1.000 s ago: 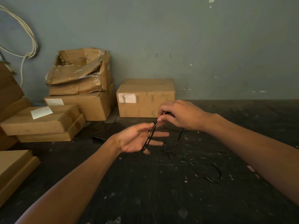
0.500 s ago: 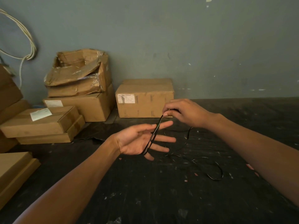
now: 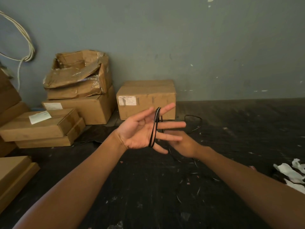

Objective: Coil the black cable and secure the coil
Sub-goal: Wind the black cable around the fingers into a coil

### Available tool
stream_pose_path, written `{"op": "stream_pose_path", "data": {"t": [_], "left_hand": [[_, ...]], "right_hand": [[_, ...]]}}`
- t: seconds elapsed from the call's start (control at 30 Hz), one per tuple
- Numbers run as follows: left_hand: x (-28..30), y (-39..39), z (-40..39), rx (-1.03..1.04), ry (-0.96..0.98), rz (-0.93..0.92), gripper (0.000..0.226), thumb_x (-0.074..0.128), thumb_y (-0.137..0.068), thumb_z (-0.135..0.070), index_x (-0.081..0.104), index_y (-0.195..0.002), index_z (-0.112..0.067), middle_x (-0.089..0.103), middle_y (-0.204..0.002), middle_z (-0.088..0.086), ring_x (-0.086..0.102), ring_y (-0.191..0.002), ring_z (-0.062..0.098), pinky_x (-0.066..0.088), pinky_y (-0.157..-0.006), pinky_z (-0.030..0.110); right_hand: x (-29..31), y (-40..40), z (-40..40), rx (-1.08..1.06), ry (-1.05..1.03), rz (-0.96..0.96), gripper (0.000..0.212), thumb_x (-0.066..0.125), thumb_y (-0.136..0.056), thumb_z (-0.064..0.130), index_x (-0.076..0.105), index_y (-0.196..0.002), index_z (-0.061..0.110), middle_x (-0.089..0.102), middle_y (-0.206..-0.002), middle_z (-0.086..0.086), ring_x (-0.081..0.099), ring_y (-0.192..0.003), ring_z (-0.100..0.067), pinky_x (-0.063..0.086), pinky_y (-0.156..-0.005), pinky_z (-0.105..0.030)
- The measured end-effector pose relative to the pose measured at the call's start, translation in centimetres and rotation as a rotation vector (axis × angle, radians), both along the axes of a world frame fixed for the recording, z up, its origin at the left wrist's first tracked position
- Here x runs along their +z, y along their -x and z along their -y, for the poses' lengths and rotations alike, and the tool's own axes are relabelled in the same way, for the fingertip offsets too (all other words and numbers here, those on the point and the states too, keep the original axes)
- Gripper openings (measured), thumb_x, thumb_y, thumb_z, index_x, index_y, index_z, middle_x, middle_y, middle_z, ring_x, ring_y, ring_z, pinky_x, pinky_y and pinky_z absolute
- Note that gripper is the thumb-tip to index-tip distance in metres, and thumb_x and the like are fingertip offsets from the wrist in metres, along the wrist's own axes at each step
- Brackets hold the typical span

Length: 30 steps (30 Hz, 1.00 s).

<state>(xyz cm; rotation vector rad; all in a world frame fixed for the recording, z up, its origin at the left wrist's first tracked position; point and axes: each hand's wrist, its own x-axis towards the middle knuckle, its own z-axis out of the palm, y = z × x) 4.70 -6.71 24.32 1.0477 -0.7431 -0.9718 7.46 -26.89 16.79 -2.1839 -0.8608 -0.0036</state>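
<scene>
Cable [image 3: 154,129] loops around left grip's [image 3: 142,131] spread fingers [image 3: 173,125].

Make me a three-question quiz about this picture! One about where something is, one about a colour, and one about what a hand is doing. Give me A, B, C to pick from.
1. Where is the black cable wound?
A. Around the fingers of the left hand
B. Around a box
C. On a hook on the wall

2. What colour is the wall?
A. Bright red
B. Grey-blue
C. Yellow

3. How are the left hand's fingers?
A. Made into a fist
B. Spread out straight
C. Tucked in a glove

Answers:
1. A, the loops cross the palm and fingers.
2. B, it looks grey-blue behind the cardboard boxes.
3. B, the fingers fan apart with the palm showing.
</scene>
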Motion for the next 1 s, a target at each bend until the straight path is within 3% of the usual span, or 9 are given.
{"op": "stream_pose_path", "data": {"t": [0.07, 0.17, 0.23, 0.33, 0.53, 0.63, 0.8, 0.9, 1.0], "left_hand": [[0.5, -0.2, 0.1, -0.008, 0.056, -0.018, 0.062, 0.045, -0.093, -0.059, 0.032, -0.151, -0.039, 0.018, -0.163, 0.019, 0.011, -0.145, 0.054, 0.01, -0.103, 0.078], [1.4, -0.7, 0.1, 0.02, 0.119, -0.037, 0.069, 0.041, -0.089, -0.066, 0.032, -0.151, -0.038, 0.015, -0.163, 0.022, 0.008, -0.145, 0.055, 0.012, -0.102, 0.079], [1.7, -1.1, -0.1, 0.088, 0.118, -0.027, 0.07, 0.034, -0.087, -0.069, 0.03, -0.151, -0.039, 0.016, -0.163, 0.021, 0.013, -0.145, 0.055, 0.019, -0.1, 0.078], [1.7, -1.8, -0.6, 0.21, 0.138, -0.041, 0.063, 0.033, -0.091, -0.064, 0.03, -0.15, -0.041, 0.021, -0.162, 0.02, 0.022, -0.143, 0.053, 0.031, -0.095, 0.077], [0.6, -2.7, -1.6, 0.342, 0.161, -0.06, 0.051, 0.037, -0.097, -0.052, 0.034, -0.147, -0.048, 0.031, -0.159, 0.018, 0.029, -0.142, 0.05, 0.034, -0.092, 0.077], [0.3, -2.9, -2.0, 0.377, 0.165, -0.056, 0.048, 0.038, -0.098, -0.052, 0.036, -0.146, -0.049, 0.034, -0.158, 0.016, 0.032, -0.141, 0.049, 0.034, -0.094, 0.08], [0.3, -3.1, -2.5, 0.458, 0.18, -0.068, 0.044, 0.03, -0.1, -0.053, 0.039, -0.144, -0.049, 0.035, -0.158, 0.015, 0.034, -0.14, 0.049, 0.037, -0.093, 0.078], [0.1, -3.5, -2.7, 0.547, 0.167, -0.061, 0.043, 0.03, -0.101, -0.053, 0.041, -0.143, -0.049, 0.04, -0.155, 0.012, 0.04, -0.137, 0.048, 0.039, -0.091, 0.078], [-0.6, -4.0, -2.9, 0.659, 0.115, -0.059, 0.042, 0.03, -0.101, -0.054, 0.043, -0.141, -0.05, 0.046, -0.152, 0.01, 0.044, -0.135, 0.045, 0.03, -0.097, 0.08]], "right_hand": [[-0.9, 0.7, -0.7, 0.018, 0.029, -0.009, 0.022, 0.043, -0.103, 0.012, 0.065, -0.107, 0.015, 0.067, -0.093, 0.018, 0.062, -0.089, 0.003, 0.05, -0.081, -0.027], [-1.3, 2.0, -1.8, 0.041, 0.108, -0.007, 0.025, 0.04, -0.104, 0.018, 0.06, -0.119, 0.018, 0.057, -0.065, 0.039, 0.054, -0.059, 0.016, 0.039, -0.056, -0.004], [-1.0, 2.9, -2.5, 0.057, 0.134, -0.001, 0.025, 0.038, -0.105, 0.026, 0.057, -0.122, 0.022, 0.057, -0.064, 0.038, 0.051, -0.054, 0.015, 0.037, -0.05, -0.009], [-0.3, 3.8, -3.5, 0.076, 0.194, 0.03, 0.025, 0.036, -0.105, 0.035, 0.053, -0.121, 0.029, 0.049, -0.056, 0.007, 0.048, -0.047, 0.001, 0.033, -0.051, -0.021], [1.7, 5.5, -4.7, 0.116, 0.389, 0.134, 0.032, 0.028, -0.105, 0.042, 0.05, -0.122, 0.027, 0.062, -0.087, 0.003, 0.061, -0.081, -0.017, 0.051, -0.078, -0.043], [2.6, 5.8, -4.7, 0.117, 0.429, 0.162, 0.035, 0.028, -0.104, 0.041, 0.054, -0.118, 0.022, 0.064, -0.088, 0.0, 0.062, -0.081, -0.018, 0.052, -0.079, -0.047], [4.5, 5.8, -4.1, 0.078, 0.426, 0.236, 0.032, 0.033, -0.103, 0.039, 0.06, -0.104, 0.02, 0.067, -0.088, -0.002, 0.064, -0.08, -0.021, 0.052, -0.077, -0.046], [6.0, 5.5, -3.7, 0.076, 0.435, 0.267, 0.029, 0.038, -0.102, 0.037, 0.061, -0.098, 0.02, 0.064, -0.081, 0.004, 0.059, -0.068, -0.014, 0.052, -0.071, -0.043], [7.8, 5.3, -3.5, 0.097, 0.398, 0.3, 0.026, 0.044, -0.101, 0.035, 0.064, -0.092, 0.021, 0.054, -0.075, 0.02, 0.052, -0.054, -0.003, 0.042, -0.057, -0.028]]}}
